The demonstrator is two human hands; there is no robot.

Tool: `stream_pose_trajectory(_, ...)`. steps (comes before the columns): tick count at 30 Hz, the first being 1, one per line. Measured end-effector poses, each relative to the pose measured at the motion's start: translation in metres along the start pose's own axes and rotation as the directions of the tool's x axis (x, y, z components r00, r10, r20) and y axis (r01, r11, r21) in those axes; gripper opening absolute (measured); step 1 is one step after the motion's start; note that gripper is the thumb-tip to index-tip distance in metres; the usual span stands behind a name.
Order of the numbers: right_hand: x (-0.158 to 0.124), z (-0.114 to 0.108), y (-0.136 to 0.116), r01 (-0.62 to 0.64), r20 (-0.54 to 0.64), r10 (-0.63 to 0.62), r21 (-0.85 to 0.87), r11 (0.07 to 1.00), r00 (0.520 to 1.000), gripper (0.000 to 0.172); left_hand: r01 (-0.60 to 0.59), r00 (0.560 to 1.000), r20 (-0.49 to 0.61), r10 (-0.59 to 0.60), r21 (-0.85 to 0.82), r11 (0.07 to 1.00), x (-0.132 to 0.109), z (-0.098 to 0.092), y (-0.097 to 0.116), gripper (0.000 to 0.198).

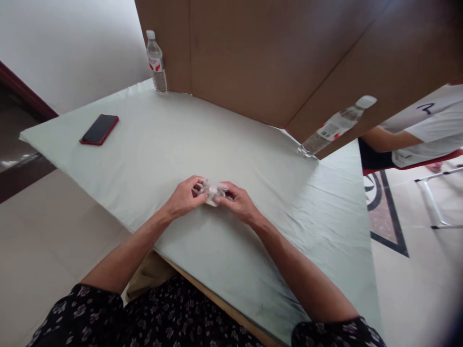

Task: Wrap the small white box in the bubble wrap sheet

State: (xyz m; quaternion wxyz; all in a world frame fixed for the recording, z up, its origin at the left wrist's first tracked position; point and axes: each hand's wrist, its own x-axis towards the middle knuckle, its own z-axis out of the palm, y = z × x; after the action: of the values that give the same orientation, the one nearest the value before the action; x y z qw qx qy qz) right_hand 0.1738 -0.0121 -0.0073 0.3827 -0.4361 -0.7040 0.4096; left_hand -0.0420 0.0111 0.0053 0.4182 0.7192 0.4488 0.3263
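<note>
Between my hands, low over the pale cloth near the table's front edge, is a small whitish looped bundle (212,191). It looks partly see-through, with loops sticking out on both sides like a coiled cable; its exact kind is too small to make out. My left hand (186,196) pinches its left end with thumb and fingers. From the right, my right hand (237,201) holds the other end, thumb towards me. The fingers cover parts of both ends. Whether the bundle's underside touches the cloth, I cannot tell.
A phone with a red edge (100,129) lies on the tablecloth (217,130) at left. One water bottle (156,62) stands at the back, another water bottle (336,126) at right, both beside a brown board (246,58). Beyond it, a person's arm (392,140) shows.
</note>
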Motion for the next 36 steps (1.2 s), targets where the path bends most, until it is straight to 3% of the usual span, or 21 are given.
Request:
stream_pose_trajectory(3, 0.003, 0.000, -0.008, -0.254, 0.086, 0.240, 0.240, 0.937, 0.967, 0.035, 0.138, 0.990, 0.023, -0.138, 0.020, 0.990, 0.004, 0.001, 0.006, 0.029)
stream_pose_trajectory(8, 0.005, 0.002, -0.013, -0.271, 0.039, 0.269, 0.189, 0.944, 0.962, 0.034, 0.161, 0.987, -0.016, -0.161, 0.091, 0.983, 0.002, 0.003, 0.003, 0.032)
stream_pose_trajectory(11, 0.008, 0.000, -0.012, -0.268, 0.031, 0.266, 0.177, 0.947, 0.963, 0.034, 0.154, 0.986, 0.080, -0.146, -0.108, 0.982, 0.001, 0.002, 0.002, 0.039)
stream_pose_trajectory(13, 0.010, -0.001, -0.010, -0.266, 0.026, 0.265, 0.169, 0.949, 0.964, 0.034, 0.168, 0.973, 0.203, -0.108, -0.309, 0.936, 0.002, 0.002, 0.002, 0.051)
stream_pose_trajectory(15, 0.012, 0.000, -0.008, -0.263, 0.024, 0.262, 0.149, 0.953, 0.965, 0.034, 0.200, 0.960, 0.264, -0.094, -0.407, 0.891, 0.003, 0.002, 0.001, 0.064)
stream_pose_trajectory(17, 0.011, 0.001, -0.006, -0.247, -0.046, 0.254, 0.120, 0.961, 0.966, 0.034, 0.238, 0.956, 0.264, -0.129, -0.434, 0.869, 0.004, 0.004, 0.000, 0.072)
stream_pose_trajectory(19, 0.007, 0.001, -0.005, -0.209, -0.201, 0.213, 0.042, 0.977, 0.956, 0.037, 0.274, 0.952, 0.254, -0.169, -0.473, 0.837, 0.004, 0.007, -0.002, 0.079)
stream_pose_trajectory(22, -0.002, 0.001, -0.002, -0.125, -0.378, 0.060, -0.150, 0.981, 0.924, 0.036, 0.300, 0.947, 0.265, -0.180, -0.533, 0.791, 0.004, 0.009, -0.002, 0.083)
stream_pose_trajectory(25, -0.006, 0.003, 0.004, -0.060, -0.337, -0.028, -0.248, 0.967, 0.941, 0.033, 0.296, 0.948, 0.269, -0.170, -0.554, 0.778, 0.004, 0.009, -0.002, 0.083)
stream_pose_trajectory(31, 0.000, 0.010, 0.013, -0.056, -0.172, 0.016, -0.228, 0.972, 0.985, 0.051, 0.339, 0.936, 0.281, -0.213, -0.551, 0.763, 0.004, 0.008, 0.000, 0.099)
stream_pose_trajectory(36, 0.001, 0.003, 0.010, -0.092, -0.171, 0.081, -0.059, 0.994, 0.982, 0.053, 0.358, 0.929, 0.283, -0.237, -0.533, 0.767, 0.004, 0.006, 0.002, 0.094)
